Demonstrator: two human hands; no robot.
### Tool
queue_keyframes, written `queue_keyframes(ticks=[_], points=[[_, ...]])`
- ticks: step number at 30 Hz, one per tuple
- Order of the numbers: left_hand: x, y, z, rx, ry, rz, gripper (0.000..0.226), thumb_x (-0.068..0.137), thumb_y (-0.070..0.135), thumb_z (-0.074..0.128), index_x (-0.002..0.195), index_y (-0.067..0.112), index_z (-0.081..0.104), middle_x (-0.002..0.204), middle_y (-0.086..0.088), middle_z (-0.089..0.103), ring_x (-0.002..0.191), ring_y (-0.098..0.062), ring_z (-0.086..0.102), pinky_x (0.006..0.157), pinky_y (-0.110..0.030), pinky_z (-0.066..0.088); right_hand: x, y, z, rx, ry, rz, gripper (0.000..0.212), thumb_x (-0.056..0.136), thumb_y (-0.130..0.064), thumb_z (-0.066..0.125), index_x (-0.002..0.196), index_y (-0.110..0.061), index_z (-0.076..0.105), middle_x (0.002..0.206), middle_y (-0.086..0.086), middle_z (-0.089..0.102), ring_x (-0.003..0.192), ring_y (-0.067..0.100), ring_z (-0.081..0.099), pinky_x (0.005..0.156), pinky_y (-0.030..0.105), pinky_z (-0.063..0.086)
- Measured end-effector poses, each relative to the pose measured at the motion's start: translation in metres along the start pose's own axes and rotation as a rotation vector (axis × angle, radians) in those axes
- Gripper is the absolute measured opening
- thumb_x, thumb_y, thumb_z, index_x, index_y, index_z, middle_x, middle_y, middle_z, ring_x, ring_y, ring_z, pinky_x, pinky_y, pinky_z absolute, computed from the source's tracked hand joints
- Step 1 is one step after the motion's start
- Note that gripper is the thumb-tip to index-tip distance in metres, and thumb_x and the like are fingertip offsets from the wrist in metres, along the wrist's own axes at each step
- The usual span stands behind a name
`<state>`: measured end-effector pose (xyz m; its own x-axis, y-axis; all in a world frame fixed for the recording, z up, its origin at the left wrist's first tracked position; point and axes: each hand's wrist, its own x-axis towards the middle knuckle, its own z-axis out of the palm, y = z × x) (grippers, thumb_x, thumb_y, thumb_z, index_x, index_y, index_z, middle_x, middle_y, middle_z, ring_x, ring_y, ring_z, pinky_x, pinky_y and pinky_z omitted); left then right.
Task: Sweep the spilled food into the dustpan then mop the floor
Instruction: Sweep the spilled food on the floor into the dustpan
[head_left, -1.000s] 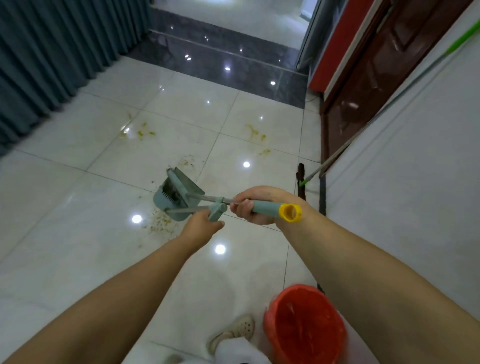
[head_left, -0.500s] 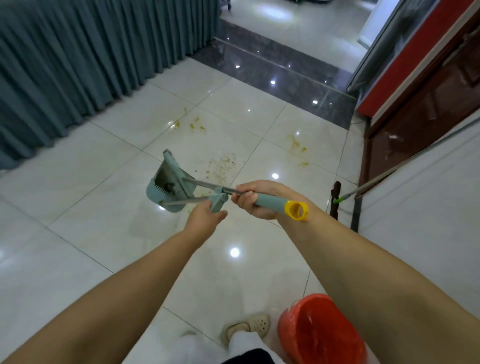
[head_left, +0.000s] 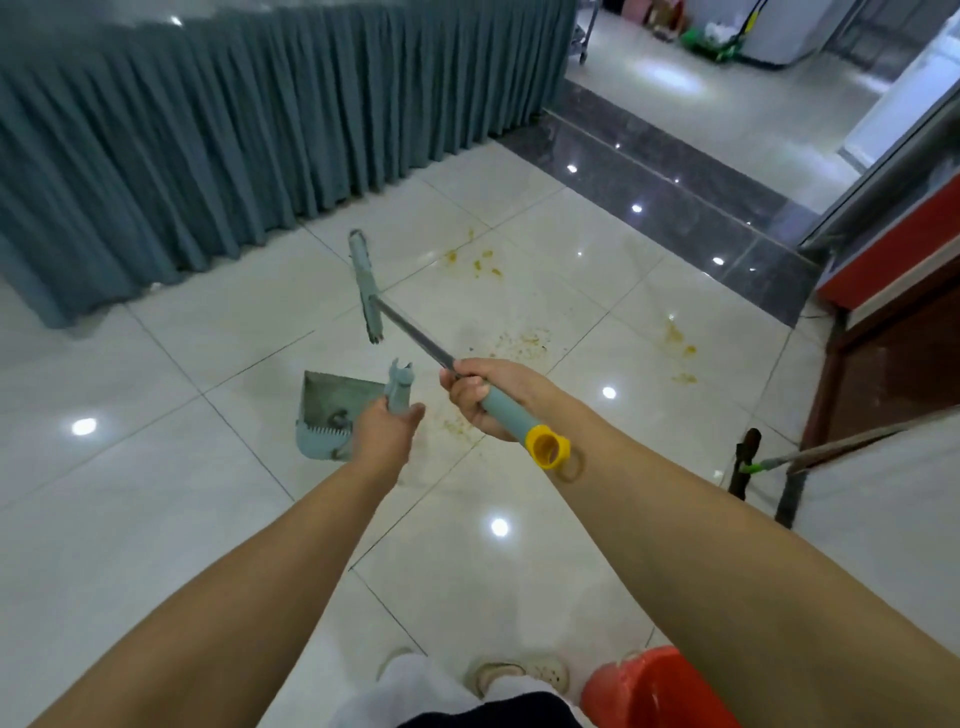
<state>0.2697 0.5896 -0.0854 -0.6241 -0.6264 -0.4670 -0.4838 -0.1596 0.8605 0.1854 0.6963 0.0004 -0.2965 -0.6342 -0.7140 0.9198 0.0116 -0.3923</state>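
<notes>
Head view: a person is standing on a tiled floor (head_left: 156, 519), holding a broom (head_left: 366, 283) and a dustpan (head_left: 332, 415) apart.

The right hand (head_left: 480, 397) is gripping the broom's handle, fingers curled round it, and is keeping the broom head raised to the far left, likely readying a sweep. The left hand (head_left: 384, 434) is wrapping round the dustpan's handle, and the pan is hanging near the floor with its mouth facing up. Spilled food (head_left: 519, 340) is lying in patches just beyond both hands and farther right. A mop (head_left: 831, 449) is leaning at right, and a red bucket (head_left: 654, 691) is sitting near the feet, probably waiting for the mopping.
</notes>
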Motion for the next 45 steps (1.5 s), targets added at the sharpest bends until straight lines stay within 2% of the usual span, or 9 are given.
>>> queue_keyframes(ticks=[5, 10, 19, 22, 26, 30, 34, 40, 45], points=[[0.012, -0.019, -0.068, -0.152, 0.13, -0.085, 0.021, 0.089, 0.028, 0.061, 0.102, 0.013, 0.055, 0.079, -0.008, 0.054, 0.071, -0.023, 0.051, 0.066, -0.034, 0.044, 0.036, 0.013, 0.007, -0.049, 0.026, -0.001, 0.004, 0.098, -0.008, 0.045, 0.097, -0.006, 0.042, 0.075, 0.009, 0.052, 0.034, 0.006, 0.042, 0.03, 0.013, 0.038], [0.016, -0.032, -0.105, -0.228, 0.252, -0.145, 0.02, 0.089, 0.025, 0.061, 0.1, 0.009, 0.056, 0.066, -0.005, 0.047, 0.055, -0.016, 0.042, 0.052, -0.026, 0.037, 0.077, 0.031, 0.014, -0.095, 0.103, 0.111, 0.006, 0.098, -0.006, 0.044, 0.103, -0.005, 0.042, 0.078, 0.011, 0.048, 0.03, 0.007, 0.04, 0.029, 0.014, 0.038], [0.02, -0.056, -0.163, -0.321, 0.582, -0.193, 0.012, 0.091, 0.019, 0.059, 0.099, 0.012, 0.053, 0.07, -0.004, 0.048, 0.053, -0.014, 0.04, 0.051, -0.027, 0.039, 0.166, 0.071, 0.011, -0.169, 0.131, 0.43, 0.009, 0.098, -0.003, 0.036, 0.092, -0.002, 0.042, 0.077, 0.013, 0.044, 0.026, 0.01, 0.039, 0.028, 0.015, 0.037], [0.021, -0.059, -0.171, -0.37, 0.672, -0.221, 0.01, 0.091, 0.016, 0.058, 0.083, 0.015, 0.053, 0.066, -0.004, 0.045, 0.051, -0.014, 0.038, 0.049, -0.028, 0.036, 0.186, 0.083, 0.018, -0.194, 0.097, 0.501, 0.011, 0.098, -0.001, 0.035, 0.09, 0.0, 0.043, 0.075, 0.014, 0.043, 0.026, 0.01, 0.039, 0.028, 0.014, 0.037], [0.023, -0.063, -0.173, -0.391, 0.773, -0.267, 0.019, 0.09, 0.017, 0.059, 0.074, 0.018, 0.048, 0.064, -0.003, 0.044, 0.05, -0.015, 0.038, 0.049, -0.027, 0.037, 0.217, 0.094, 0.031, -0.222, 0.061, 0.594, 0.005, 0.098, -0.003, 0.037, 0.098, -0.001, 0.041, 0.068, 0.016, 0.046, 0.027, 0.01, 0.04, 0.029, 0.014, 0.038], [0.028, -0.071, -0.168, -0.405, 0.859, -0.312, 0.019, 0.089, 0.021, 0.06, 0.075, 0.017, 0.049, 0.065, -0.003, 0.046, 0.053, -0.016, 0.042, 0.059, -0.032, 0.045, 0.244, 0.1, 0.038, -0.282, 0.076, 0.647, 0.018, 0.096, -0.003, 0.042, 0.114, 0.0, 0.04, 0.081, 0.021, 0.048, 0.029, 0.013, 0.044, 0.03, 0.016, 0.042], [0.037, -0.072, -0.151, -0.413, 0.913, -0.336, 0.021, 0.088, 0.023, 0.062, 0.074, 0.017, 0.049, 0.066, -0.003, 0.048, 0.053, -0.016, 0.044, 0.058, -0.03, 0.046, 0.254, 0.092, 0.038, -0.238, 0.137, 0.668, 0.012, 0.09, 0.007, 0.038, 0.091, -0.003, 0.043, 0.078, 0.011, 0.04, 0.024, 0.014, 0.037, 0.028, 0.014, 0.036], [0.055, -0.061, -0.107, -0.373, 0.893, -0.351, 0.022, 0.087, 0.027, 0.062, 0.072, 0.018, 0.049, 0.063, -0.002, 0.046, 0.051, -0.016, 0.041, 0.055, -0.025, 0.038, 0.257, 0.055, 0.005, -0.012, 0.24, 0.579, 0.012, 0.09, 0.009, 0.041, 0.089, -0.002, 0.045, 0.079, 0.013, 0.042, 0.026, 0.015, 0.034, 0.029, 0.013, 0.036], [0.076, -0.038, -0.06, -0.38, 0.836, -0.314, 0.02, 0.09, 0.018, 0.058, 0.072, 0.018, 0.049, 0.064, -0.002, 0.044, 0.05, -0.013, 0.039, 0.041, -0.018, 0.037, 0.256, -0.004, -0.047, 0.124, 0.292, 0.488, 0.014, 0.092, 0.006, 0.041, 0.082, -0.004, 0.043, 0.078, 0.01, 0.039, 0.022, 0.015, 0.031, 0.028, 0.014, 0.035]])
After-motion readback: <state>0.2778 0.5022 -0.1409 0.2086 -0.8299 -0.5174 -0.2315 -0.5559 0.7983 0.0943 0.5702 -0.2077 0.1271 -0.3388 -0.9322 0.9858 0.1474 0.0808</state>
